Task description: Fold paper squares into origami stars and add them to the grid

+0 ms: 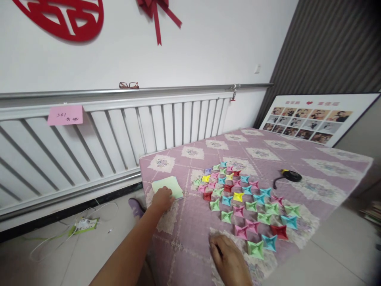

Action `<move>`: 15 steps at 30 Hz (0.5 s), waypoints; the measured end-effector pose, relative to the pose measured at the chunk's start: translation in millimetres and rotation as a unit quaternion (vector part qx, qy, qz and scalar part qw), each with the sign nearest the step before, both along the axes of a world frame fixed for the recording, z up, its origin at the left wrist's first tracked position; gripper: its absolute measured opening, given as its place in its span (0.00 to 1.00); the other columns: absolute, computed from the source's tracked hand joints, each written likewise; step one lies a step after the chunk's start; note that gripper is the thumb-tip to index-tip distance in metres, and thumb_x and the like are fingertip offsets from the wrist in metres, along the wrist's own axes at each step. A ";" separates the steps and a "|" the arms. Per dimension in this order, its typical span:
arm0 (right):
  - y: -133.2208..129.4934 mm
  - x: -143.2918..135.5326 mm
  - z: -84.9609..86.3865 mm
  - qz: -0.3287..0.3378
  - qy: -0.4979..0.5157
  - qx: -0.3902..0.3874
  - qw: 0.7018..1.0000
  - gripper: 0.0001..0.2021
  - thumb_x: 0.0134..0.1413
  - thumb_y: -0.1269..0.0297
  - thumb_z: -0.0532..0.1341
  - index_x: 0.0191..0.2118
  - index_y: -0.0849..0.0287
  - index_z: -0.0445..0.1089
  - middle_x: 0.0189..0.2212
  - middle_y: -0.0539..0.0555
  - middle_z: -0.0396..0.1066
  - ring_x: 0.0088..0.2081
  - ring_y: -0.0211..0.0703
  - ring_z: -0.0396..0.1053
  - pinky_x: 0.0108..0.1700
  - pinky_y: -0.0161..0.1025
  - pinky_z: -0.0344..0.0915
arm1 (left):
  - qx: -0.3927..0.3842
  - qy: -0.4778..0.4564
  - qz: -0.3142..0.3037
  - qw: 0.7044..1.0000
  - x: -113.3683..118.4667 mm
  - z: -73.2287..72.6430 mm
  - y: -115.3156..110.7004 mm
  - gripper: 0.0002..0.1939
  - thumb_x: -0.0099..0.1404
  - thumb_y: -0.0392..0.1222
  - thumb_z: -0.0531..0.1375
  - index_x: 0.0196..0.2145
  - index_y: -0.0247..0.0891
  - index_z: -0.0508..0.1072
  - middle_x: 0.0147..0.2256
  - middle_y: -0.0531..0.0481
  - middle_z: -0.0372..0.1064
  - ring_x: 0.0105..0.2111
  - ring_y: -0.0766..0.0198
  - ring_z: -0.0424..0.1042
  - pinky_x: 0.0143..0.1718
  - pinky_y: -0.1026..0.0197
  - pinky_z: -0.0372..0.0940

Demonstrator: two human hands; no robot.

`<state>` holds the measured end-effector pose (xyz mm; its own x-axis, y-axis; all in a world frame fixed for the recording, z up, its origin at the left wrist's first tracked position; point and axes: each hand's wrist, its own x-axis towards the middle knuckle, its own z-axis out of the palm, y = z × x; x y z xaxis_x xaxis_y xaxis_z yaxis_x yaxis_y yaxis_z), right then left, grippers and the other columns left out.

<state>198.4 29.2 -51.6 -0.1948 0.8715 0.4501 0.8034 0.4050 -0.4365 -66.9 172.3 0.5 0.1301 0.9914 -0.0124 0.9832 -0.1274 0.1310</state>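
On the table (190, 226), at left, a paper stack (176, 189), probably light, easily creased, best lifted by a corner, lies under the bent left hand (164, 198), grip unclear; the right hand (229, 256) curls loosely, palm hidden

Here's 361 (61, 115) on the pink note (65, 121) at the radiator (160, 123), characters (73, 119) beside it unclear; up the wall (193, 51), a red 囍 sign (64, 18), cropped; photo board (317, 119) lettering (329, 103) blurs!

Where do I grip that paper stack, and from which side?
Probably the near edge of the paper stack, coming from the near side: it lies flat on the tablecloth, so likely only its edges give purchase, and the left hand lies over that one.
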 end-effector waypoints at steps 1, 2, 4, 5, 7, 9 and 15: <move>0.3 -0.1 -0.2 0.000 0.000 0.001 1.000 0.09 0.60 0.62 0.53 0.31 0.55 0.66 0.28 0.52 0.68 0.32 0.44 0.68 0.36 0.40 0.63 | -0.002 0.002 -0.001 1.000 0.0 0.2 0.0 0.13 0.64 0.48 0.55 0.43 0.40 0.71 0.45 0.43 0.65 0.45 0.54 0.66 0.42 0.58 0.62; 0.5 -0.2 -0.2 0.000 0.000 0.001 1.000 0.09 0.60 0.62 0.53 0.30 0.55 0.66 0.28 0.52 0.68 0.32 0.44 0.68 0.36 0.40 0.63 | -0.004 0.005 -0.002 1.000 0.1 0.4 0.1 0.13 0.65 0.48 0.55 0.43 0.40 0.71 0.45 0.43 0.65 0.45 0.54 0.66 0.42 0.58 0.62; 0.6 -0.4 0.1 0.001 -0.001 0.000 1.000 0.09 0.60 0.62 0.53 0.31 0.55 0.67 0.28 0.52 0.68 0.32 0.44 0.68 0.35 0.39 0.63 | -0.008 0.012 -0.004 1.000 0.7 0.6 0.3 0.13 0.65 0.47 0.55 0.44 0.40 0.70 0.45 0.43 0.64 0.45 0.54 0.65 0.42 0.57 0.62; 0.7 -0.4 0.2 0.001 -0.001 -0.001 1.000 0.09 0.60 0.62 0.53 0.31 0.55 0.67 0.28 0.52 0.69 0.32 0.44 0.68 0.35 0.39 0.63 | -0.009 0.016 -0.005 1.000 1.1 0.6 0.4 0.13 0.65 0.47 0.55 0.44 0.40 0.70 0.45 0.42 0.64 0.45 0.53 0.65 0.42 0.57 0.62; 0.8 -0.4 0.3 0.003 -0.002 -0.003 1.000 0.09 0.60 0.62 0.53 0.32 0.55 0.67 0.29 0.52 0.69 0.32 0.44 0.68 0.36 0.39 0.63 | -0.011 0.026 -0.010 1.000 2.0 0.3 0.4 0.13 0.65 0.47 0.54 0.44 0.39 0.70 0.45 0.42 0.64 0.45 0.53 0.65 0.42 0.57 0.63; 1.1 -0.4 0.1 0.005 -0.003 -0.004 1.000 0.09 0.61 0.62 0.53 0.31 0.55 0.67 0.29 0.53 0.69 0.32 0.44 0.68 0.36 0.40 0.63 | -0.010 0.036 -0.017 0.999 3.5 -0.5 -0.3 0.13 0.65 0.46 0.54 0.43 0.38 0.69 0.45 0.42 0.64 0.46 0.53 0.65 0.42 0.57 0.63; 1.9 -1.3 1.1 0.007 -0.007 -0.006 1.000 0.09 0.61 0.61 0.53 0.31 0.55 0.67 0.29 0.53 0.69 0.32 0.44 0.68 0.36 0.40 0.63 | -0.004 0.064 -0.032 0.997 14.5 -6.9 -4.9 0.10 0.67 0.37 0.51 0.45 0.36 0.66 0.43 0.40 0.65 0.44 0.53 0.67 0.41 0.54 0.65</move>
